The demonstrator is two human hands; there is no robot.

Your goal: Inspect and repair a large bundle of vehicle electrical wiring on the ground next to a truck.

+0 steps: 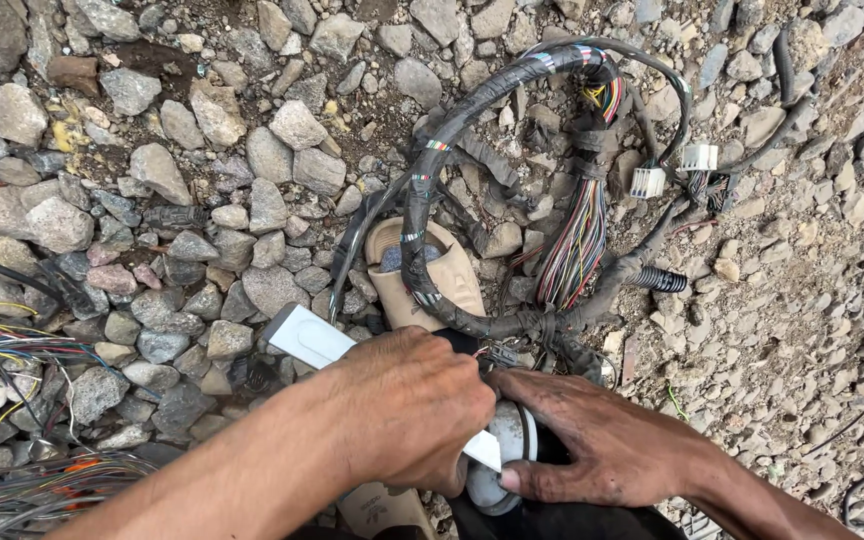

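No packages, signs or screens show among the stones. The nearest to labels are small coloured tape bands (438, 146) wound round the black-wrapped wire harness (422, 215), striped red, green and white, spaced along its curve above the tan sandal (432, 285). Whether any of them carries marking cannot be told.
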